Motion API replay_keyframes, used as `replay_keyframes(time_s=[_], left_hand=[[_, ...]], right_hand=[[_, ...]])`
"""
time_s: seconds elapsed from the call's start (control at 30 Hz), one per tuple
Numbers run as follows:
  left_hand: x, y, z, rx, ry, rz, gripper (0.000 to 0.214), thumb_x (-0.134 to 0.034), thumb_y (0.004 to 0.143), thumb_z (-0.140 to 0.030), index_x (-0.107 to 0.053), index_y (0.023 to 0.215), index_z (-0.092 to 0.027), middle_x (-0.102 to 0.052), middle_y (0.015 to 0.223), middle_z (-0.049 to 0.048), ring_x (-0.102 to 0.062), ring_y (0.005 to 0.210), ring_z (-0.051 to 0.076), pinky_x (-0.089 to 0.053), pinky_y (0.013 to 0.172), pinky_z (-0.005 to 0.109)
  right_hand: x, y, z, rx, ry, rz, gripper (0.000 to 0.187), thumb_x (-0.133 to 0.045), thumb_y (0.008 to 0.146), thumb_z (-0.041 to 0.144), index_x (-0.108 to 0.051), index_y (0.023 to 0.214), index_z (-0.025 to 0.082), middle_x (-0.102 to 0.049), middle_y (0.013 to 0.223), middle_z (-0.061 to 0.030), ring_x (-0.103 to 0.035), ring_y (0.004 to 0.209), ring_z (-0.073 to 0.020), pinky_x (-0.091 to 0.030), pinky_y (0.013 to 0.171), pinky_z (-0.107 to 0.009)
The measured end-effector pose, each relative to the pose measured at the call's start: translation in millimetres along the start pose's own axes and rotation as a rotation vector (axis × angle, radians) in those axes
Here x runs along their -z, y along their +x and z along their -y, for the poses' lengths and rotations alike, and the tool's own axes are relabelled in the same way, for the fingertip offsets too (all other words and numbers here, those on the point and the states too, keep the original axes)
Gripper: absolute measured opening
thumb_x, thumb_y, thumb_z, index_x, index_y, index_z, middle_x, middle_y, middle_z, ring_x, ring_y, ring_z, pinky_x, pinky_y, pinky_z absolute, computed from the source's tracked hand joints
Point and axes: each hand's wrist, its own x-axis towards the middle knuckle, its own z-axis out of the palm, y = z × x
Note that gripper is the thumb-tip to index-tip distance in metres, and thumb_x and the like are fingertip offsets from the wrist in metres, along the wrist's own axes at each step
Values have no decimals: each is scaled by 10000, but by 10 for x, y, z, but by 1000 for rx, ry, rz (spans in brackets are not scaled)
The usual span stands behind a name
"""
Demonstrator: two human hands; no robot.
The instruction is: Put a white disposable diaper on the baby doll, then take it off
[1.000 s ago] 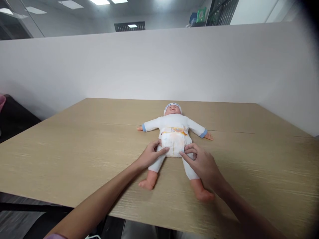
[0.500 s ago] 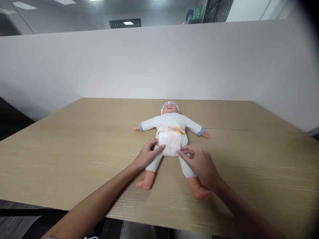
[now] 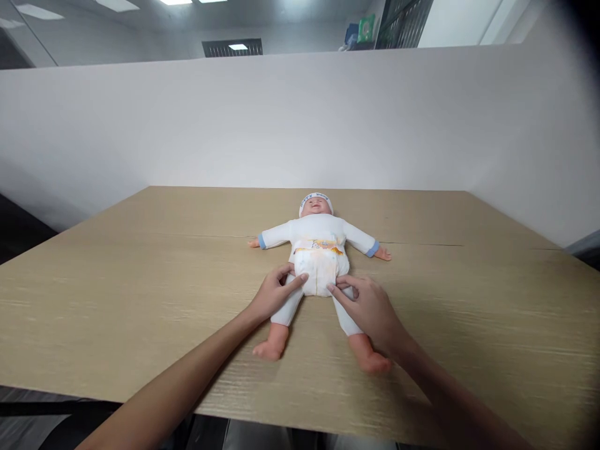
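A baby doll (image 3: 316, 226) in a white suit with blue cuffs and a white printed cap lies on its back, arms spread and feet toward me. Around its hips sits a white diaper (image 3: 315, 269) with an orange printed waistband. At the diaper's left leg edge, my left hand (image 3: 276, 292) is closed, thumb on the front and fingers at the side, partly hidden. My right hand (image 3: 368, 306) pinches the opposite leg edge between thumb and fingers. Both wrists rest close to the doll's legs.
The doll lies on a wide wooden table (image 3: 140, 300) with a seam running across it. A white partition wall (image 3: 262, 119) stands behind the table and along its right side. Dark chair parts show below the front edge.
The view has shifted slightly, so the doll and table appear a little further left. Both hands keep their places at the diaper's leg edges, with hardly any finger movement.
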Motion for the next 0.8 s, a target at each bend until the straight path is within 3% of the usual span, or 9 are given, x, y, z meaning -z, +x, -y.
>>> replay_keyframes(time_s=[0.13, 0.33, 0.5, 0.67, 0.8], left_hand=[[14, -2, -9, 20, -32, 20, 386, -669, 921, -557, -700, 979, -177, -677, 926, 25, -581, 867, 203, -462, 779, 312], [51, 18, -12, 62, -189, 85, 468, -683, 891, -604, -718, 1093, -183, -737, 1013, 88, -648, 991, 272, -528, 876, 387], [40, 39, 3, 95, -237, 76, 517, -692, 874, -635, -720, 1104, -173, -750, 1037, 108, -667, 990, 276, -539, 862, 388], [24, 44, 43, 65, -183, 19, 501, -724, 850, -628, -730, 1049, -167, -741, 975, 80, -656, 936, 247, -517, 818, 351], [21, 50, 61, 60, -112, -83, 433, -789, 795, -597, -709, 841, -174, -677, 791, 13, -593, 749, 175, -457, 694, 294]], right_hand=[[-111, -8, -59, 52, 67, -23, 234, -632, 941, 420, -699, 813, 236, -748, 1004, -61, -619, 1011, -282, -445, 914, -420], [-166, 17, -152, -78, 275, -36, 281, -652, 928, 520, -699, 867, 249, -712, 939, -30, -607, 972, -259, -455, 871, -381], [-125, 6, -98, -68, 201, -108, 253, -656, 930, 491, -705, 865, 252, -709, 920, -42, -591, 922, -262, -463, 853, -398], [-96, 32, -109, 22, 130, -229, 312, -706, 886, 541, -749, 810, 242, -656, 988, -77, -621, 983, -273, -482, 933, -437], [-42, 61, -104, 4, 175, -173, 315, -736, 862, 541, -774, 808, 234, -638, 924, -55, -637, 839, -224, -508, 844, -392]])
